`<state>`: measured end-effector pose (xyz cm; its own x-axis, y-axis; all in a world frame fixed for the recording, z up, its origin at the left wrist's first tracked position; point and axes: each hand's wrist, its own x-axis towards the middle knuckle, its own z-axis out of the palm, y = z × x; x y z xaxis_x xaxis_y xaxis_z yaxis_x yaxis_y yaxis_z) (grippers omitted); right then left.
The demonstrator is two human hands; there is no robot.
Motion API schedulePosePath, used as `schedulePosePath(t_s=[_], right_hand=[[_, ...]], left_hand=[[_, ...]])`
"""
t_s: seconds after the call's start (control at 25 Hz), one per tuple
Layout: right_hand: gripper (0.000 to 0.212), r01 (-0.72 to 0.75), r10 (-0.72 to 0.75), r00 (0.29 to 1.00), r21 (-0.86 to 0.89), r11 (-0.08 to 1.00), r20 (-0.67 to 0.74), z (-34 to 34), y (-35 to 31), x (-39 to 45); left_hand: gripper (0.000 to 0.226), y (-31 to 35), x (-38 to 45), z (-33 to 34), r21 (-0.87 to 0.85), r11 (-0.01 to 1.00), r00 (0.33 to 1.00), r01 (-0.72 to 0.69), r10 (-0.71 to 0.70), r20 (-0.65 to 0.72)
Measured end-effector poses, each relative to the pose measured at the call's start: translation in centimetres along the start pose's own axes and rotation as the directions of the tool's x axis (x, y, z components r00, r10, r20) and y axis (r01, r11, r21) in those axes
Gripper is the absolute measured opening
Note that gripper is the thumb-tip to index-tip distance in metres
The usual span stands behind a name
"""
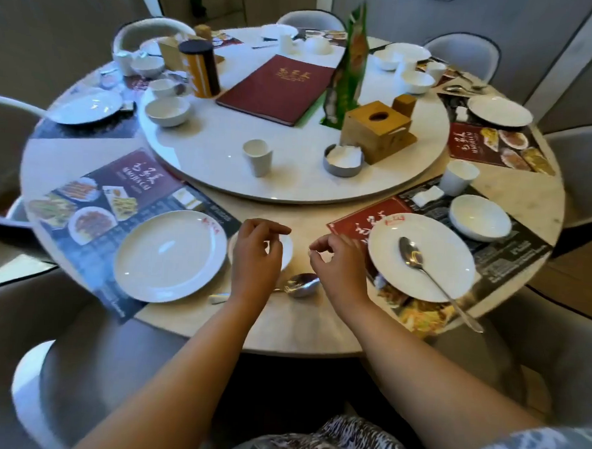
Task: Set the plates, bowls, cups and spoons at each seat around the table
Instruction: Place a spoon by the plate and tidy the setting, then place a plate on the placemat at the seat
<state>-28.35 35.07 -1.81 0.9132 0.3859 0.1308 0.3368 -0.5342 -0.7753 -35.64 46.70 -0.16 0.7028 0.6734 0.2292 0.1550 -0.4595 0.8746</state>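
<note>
My left hand (257, 256) hovers over a small white bowl (286, 249) at the table's near edge, fingers loosely curled and holding nothing. My right hand (339, 261) floats just right of it, also empty with fingers bent. A metal spoon (301, 284) lies on the table below both hands. A white plate (169, 255) sits on the left placemat. Another plate (440, 252) on the right placemat carries a long spoon (429, 276). A white bowl (480, 217) and a white cup (458, 176) stand beyond that plate. One more cup (257, 157) stands on the turntable.
The turntable (289, 186) holds a red menu book (277, 87), a wooden tissue box (376, 130), a grey ashtray (342, 160), a bowl (168, 110) and a tall canister (200, 68). Further plates, bowls and cups ring the far seats. Grey chairs surround the table.
</note>
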Motion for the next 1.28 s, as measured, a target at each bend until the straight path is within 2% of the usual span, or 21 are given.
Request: schedulePosePath(t_s=[0.2,0.4,0.6,0.92,1.12,1.28], right_hand=[[0.007,0.067,-0.066,0.998,0.070,0.995,-0.023,7.1,-7.2,-1.9],[0.014,-0.115,0.117,0.993,0.098,0.988,-0.009,13.8,-11.1,-5.2],[0.022,-0.261,0.261,0.965,-0.019,0.965,0.015,16.5,-11.7,-6.7],[0.033,-0.393,0.394,0.919,0.041,0.919,-0.017,18.5,-13.2,-6.1],[0.034,-0.340,0.342,0.940,0.081,0.937,-0.011,22.0,-15.7,-4.2],[0.032,-0.307,0.298,0.951,0.119,0.944,0.084,25.6,-18.8,-0.3]], left_hand=[[0.028,-5.2,1.4,-9.5,0.060,0.990,0.990,0.126,-0.121,-0.078],[0.028,-11.4,2.9,-16.9,0.169,0.930,0.944,0.326,-0.313,-0.100],[0.058,-14.4,3.6,-19.2,0.197,0.839,0.857,0.508,-0.516,-0.012],[0.060,-16.1,4.8,-20.4,0.042,0.809,0.810,0.587,-0.587,-0.012],[0.062,-17.6,7.2,-23.7,-0.085,0.769,0.764,0.633,-0.639,-0.092],[0.057,-19.8,10.9,-26.3,-0.097,0.773,0.753,0.627,-0.633,-0.181]])
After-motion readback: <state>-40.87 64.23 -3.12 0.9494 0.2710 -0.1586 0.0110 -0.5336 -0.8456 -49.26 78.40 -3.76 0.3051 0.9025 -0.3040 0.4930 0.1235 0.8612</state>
